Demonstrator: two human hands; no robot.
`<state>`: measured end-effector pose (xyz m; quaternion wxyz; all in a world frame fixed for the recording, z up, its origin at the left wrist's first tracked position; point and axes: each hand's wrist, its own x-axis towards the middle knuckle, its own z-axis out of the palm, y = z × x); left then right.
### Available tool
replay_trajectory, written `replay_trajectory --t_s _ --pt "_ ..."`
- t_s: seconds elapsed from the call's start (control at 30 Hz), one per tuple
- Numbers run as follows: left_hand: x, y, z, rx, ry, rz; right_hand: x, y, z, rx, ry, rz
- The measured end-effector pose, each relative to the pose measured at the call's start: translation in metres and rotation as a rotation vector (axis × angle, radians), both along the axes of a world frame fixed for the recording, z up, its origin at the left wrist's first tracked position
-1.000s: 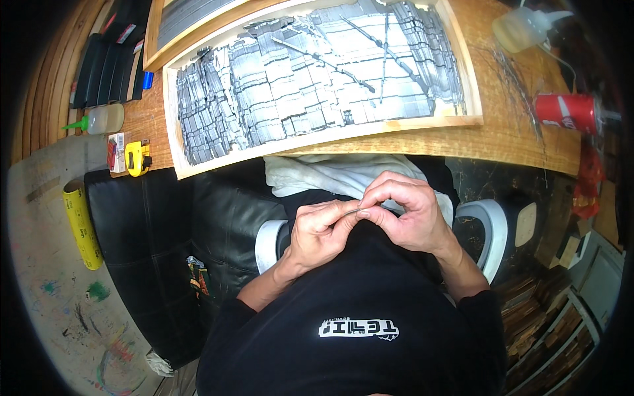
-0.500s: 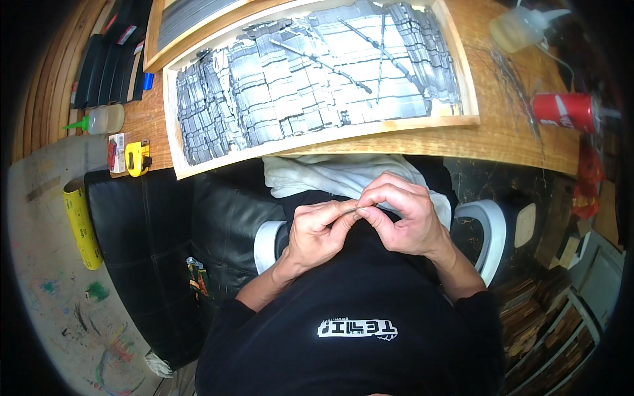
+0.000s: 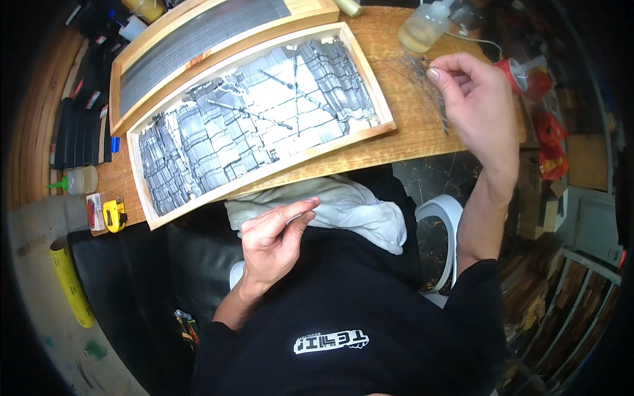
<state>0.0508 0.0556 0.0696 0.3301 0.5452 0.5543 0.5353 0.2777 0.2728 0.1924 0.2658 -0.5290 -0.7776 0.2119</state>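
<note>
My left hand point(image 3: 272, 239) hovers over my lap, thumb and forefinger nearly together in a pinch. Whatever it holds, if anything, is too small to make out. My right hand point(image 3: 481, 102) reaches over the right end of the table, its fingertips pinched above a loose heap of thin dark strips point(image 3: 441, 105). I cannot make out what sits between those fingertips. A shallow wooden frame point(image 3: 271, 173) lies in the middle, its white panel covered with grey, layered pieces. Several thin dark sticks point(image 3: 247, 113) lie crossed on top of the pieces.
Behind stands a second wooden frame point(image 3: 122, 89) with a grey panel. A squeeze bottle point(image 3: 422, 30) and a red can point(image 3: 512, 74) are at the right. A yellow tape measure point(image 3: 114, 215) and a green-tipped bottle point(image 3: 80, 180) sit left. A pale cloth point(image 3: 356, 214) covers my lap.
My hands have parted from their shared pinch on a small thin piece. The right has gone up and right to the dark strips; the left stays over my lap. The view has shifted right.
</note>
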Motion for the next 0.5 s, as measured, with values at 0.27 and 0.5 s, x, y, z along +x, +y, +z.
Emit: replay_trajectory --t_s 0.27,0.5 --pt "0.003 0.040 0.043 0.209 0.131 -0.034 -0.042 -0.079 -0.015 0.022 0.353 0.622" --pt "-0.010 0.055 0.058 0.266 0.215 -0.040 -0.060 -0.077 -0.031 0.121 0.551 0.677"
